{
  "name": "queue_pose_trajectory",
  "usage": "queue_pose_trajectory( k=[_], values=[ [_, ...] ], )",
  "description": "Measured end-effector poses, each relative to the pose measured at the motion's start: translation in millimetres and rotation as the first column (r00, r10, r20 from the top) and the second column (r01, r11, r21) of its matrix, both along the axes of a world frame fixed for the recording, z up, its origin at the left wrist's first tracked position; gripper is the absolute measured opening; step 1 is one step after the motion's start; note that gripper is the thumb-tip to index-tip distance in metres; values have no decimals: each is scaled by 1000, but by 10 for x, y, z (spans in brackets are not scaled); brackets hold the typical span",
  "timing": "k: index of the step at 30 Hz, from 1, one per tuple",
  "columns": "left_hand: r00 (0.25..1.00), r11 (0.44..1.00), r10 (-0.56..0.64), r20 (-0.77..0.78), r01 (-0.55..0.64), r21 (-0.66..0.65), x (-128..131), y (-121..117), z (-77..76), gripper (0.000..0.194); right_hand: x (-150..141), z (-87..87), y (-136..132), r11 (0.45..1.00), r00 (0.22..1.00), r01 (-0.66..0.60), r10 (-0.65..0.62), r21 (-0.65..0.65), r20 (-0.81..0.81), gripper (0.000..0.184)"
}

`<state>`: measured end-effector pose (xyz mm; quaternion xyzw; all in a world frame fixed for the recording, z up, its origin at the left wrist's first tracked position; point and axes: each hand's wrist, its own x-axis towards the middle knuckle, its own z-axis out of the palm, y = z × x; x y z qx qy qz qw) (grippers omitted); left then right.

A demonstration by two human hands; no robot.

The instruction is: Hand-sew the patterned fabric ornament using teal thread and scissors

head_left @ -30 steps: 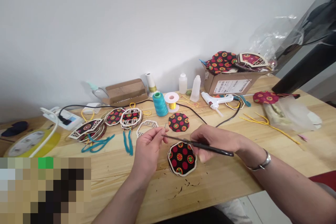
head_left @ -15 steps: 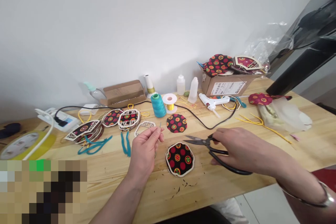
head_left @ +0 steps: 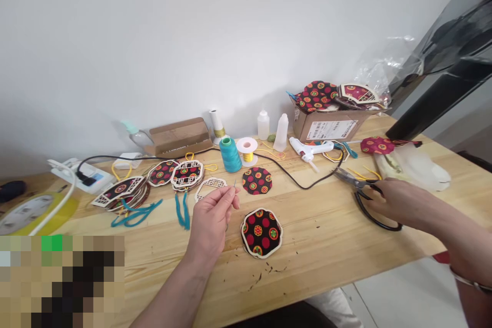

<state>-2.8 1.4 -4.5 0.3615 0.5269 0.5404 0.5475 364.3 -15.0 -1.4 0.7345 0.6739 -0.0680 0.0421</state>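
Observation:
My left hand (head_left: 215, 215) is closed in a pinch on a thin teal thread (head_left: 235, 183), whose short end pokes up above the fingertips. The rest of it is hidden by the hand. Over at the right, my right hand (head_left: 400, 202) grips black-handled scissors (head_left: 361, 192) by one handle loop, low over the table, blades pointing left. Between the hands lies a stack of wooden-framed pieces topped with patterned black fabric (head_left: 262, 233). A round fabric piece (head_left: 257, 180) lies behind it, and a bare lattice frame (head_left: 205, 189) is partly behind my left hand.
Along the back stand a teal thread cone (head_left: 230, 156), a yellow thread spool (head_left: 247, 151), white bottles (head_left: 281, 133) and a glue gun (head_left: 311, 148). A filled cardboard box (head_left: 330, 125) is at right. Finished ornaments (head_left: 123, 192), a power strip (head_left: 86, 174) and tape (head_left: 57, 210) lie left.
My right hand has moved right with the scissors, away from the fabric-topped stack to beside the yellow cords. My left hand stays in place with its pinch unchanged.

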Motion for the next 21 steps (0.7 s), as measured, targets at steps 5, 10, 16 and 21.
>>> queue_pose_trajectory(
  k=[5, 10, 16, 21],
  values=[
    [1000, 1000, 5, 2, -5, -4, -2, -15, 6, 22, -250, 274, 6, 993, 985, 115, -110, -29, 129, 36],
    [1000, 1000, 2, -21, -2, 2, 11, -17, -5, 23, -880, 452, 96, 937, 951, -292, 305, 194, -43, 21],
    [999, 1000, 2, -36, -1, 4, 0, 2, -29, 22, -1689, 375, 407, 794, 792, -602, 607, 85, -67, 15],
    [999, 1000, 2, -42, -2, 11, -2, 11, -29, 24, -1971, 306, 495, 817, 816, -576, 576, 13, -43, 15]
  ],
)
